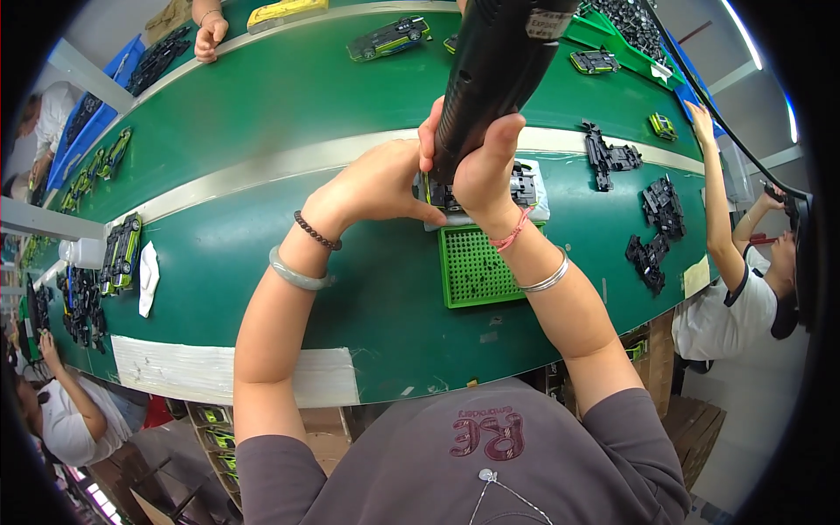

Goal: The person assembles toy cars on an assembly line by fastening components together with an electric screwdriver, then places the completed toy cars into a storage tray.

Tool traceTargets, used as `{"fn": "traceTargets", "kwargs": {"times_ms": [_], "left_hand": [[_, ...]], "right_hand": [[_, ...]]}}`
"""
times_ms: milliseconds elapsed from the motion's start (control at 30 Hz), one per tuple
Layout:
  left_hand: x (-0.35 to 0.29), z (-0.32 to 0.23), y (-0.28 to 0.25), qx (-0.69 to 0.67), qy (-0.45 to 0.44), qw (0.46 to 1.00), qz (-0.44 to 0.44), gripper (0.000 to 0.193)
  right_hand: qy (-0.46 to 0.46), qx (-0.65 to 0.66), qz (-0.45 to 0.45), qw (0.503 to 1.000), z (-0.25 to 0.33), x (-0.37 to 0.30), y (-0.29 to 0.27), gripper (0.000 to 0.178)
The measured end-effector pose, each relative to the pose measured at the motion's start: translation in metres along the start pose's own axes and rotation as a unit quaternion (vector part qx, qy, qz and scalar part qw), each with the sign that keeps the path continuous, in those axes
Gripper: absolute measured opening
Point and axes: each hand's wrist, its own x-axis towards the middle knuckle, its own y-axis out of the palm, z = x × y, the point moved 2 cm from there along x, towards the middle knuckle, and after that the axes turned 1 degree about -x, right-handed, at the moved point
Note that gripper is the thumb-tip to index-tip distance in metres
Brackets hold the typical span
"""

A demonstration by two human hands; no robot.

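Note:
My right hand (488, 175) is wrapped round the black body of an electric screwdriver (497, 74), which stands tilted over the work in front of me. Beneath it a black toy car chassis (525, 186) lies on a white pad (539, 210). My left hand (378, 185) grips the chassis from its left side, thumb along the near edge; its other fingers are partly hidden behind the screwdriver. The screwdriver's tip and the middle of the chassis are covered by my right hand. Just nearer to me sits a green perforated tray (446, 271) with small dark pieces in it.
Loose black chassis parts (662, 206) lie to the right. Green-and-black toy cars (121, 254) and a white cloth (149, 278) are at the left. Beyond a pale rail runs a green belt (289, 114) bearing a toy car (389, 39). Co-workers sit on both sides.

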Motion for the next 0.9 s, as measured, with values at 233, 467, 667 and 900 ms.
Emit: {"fn": "traceTargets", "kwargs": {"times_ms": [233,467,667,900], "left_hand": [[-0.001,0.001,0.003,-0.003,-0.02,1.0,0.0,0.058],[0.003,-0.003,-0.005,-0.012,0.025,1.0,-0.01,0.056],[-0.019,-0.002,-0.066,-0.291,-0.089,0.945,-0.118,0.054],[-0.048,0.039,-0.155,0.16,-0.233,0.949,-0.14,0.043]], "right_hand": [[-0.028,0.018,0.012,0.999,-0.008,-0.001,-0.001,0.082],[0.006,0.101,-0.026,0.995,-0.009,0.002,-0.016,0.095],[-0.096,0.103,-0.107,0.984,0.064,-0.024,-0.084,0.1],[-0.038,-0.017,-0.174,0.984,0.018,-0.1,-0.163,0.094]]}}
